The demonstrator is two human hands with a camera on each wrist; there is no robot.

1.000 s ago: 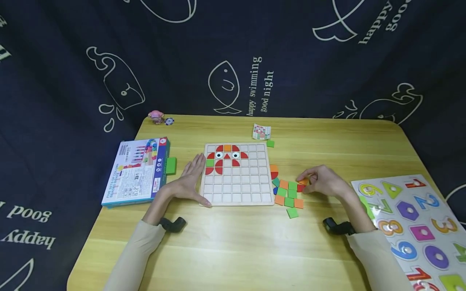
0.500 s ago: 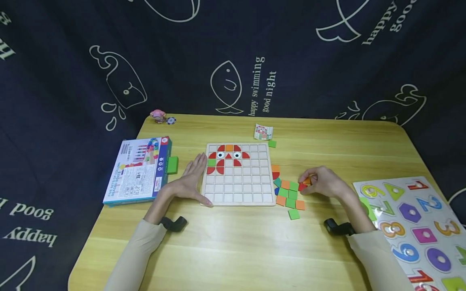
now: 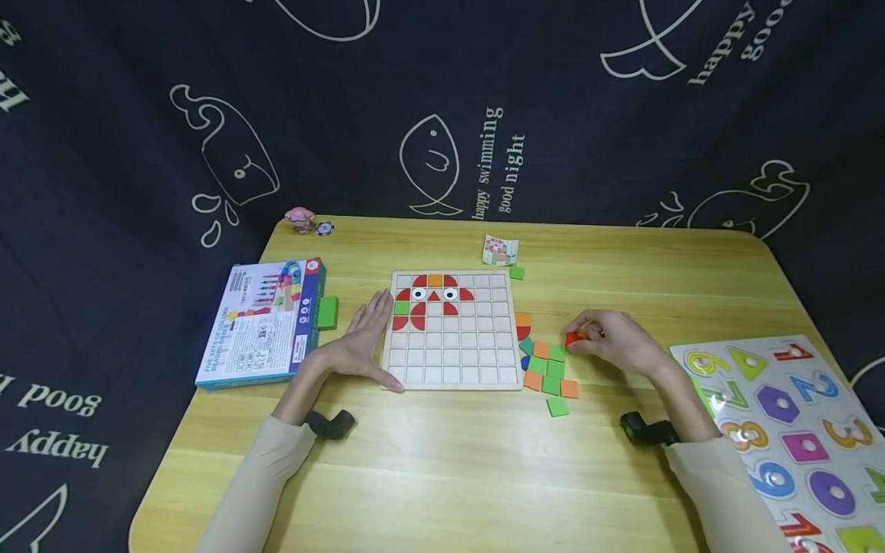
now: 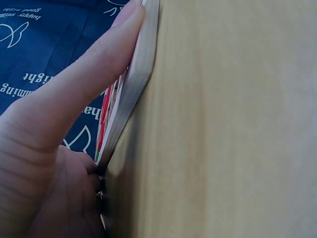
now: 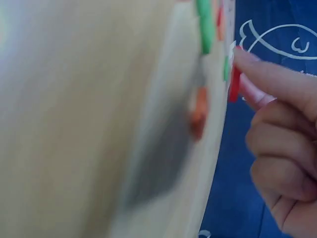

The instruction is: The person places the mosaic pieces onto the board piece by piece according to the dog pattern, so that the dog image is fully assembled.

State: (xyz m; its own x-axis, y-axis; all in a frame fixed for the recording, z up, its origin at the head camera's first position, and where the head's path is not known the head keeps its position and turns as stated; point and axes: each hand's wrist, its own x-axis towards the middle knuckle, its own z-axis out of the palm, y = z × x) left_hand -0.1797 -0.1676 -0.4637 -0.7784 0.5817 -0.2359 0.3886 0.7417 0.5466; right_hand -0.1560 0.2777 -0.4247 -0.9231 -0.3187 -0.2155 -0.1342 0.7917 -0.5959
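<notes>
A wooden grid board (image 3: 453,359) lies mid-table, its upper left cells filled with red, orange and green tiles and two eye tiles. Beside its left edge my left hand (image 3: 354,347) is spread with straight fingers. Its thumb (image 4: 106,52) rests along the board's rim in the left wrist view. My right hand (image 3: 618,343) pinches a red tile (image 5: 234,85) between thumb and index finger, just right of the loose tiles. Some orange shows behind the red in the head view, partly hidden by the fingers. Green and orange square tiles (image 3: 546,367) lie between board and right hand.
A small pattern card (image 3: 501,250) and one green tile (image 3: 517,273) lie behind the board. At left is a boxed toy (image 3: 259,326) with a green block (image 3: 328,312) beside it. A number puzzle board (image 3: 767,361) covers the right side. A pink figurine (image 3: 300,220) stands at the back left.
My right hand has drawn the red tile and some orange together in its fingers and off the right end of the tile pile. The left hand stays by the board.
</notes>
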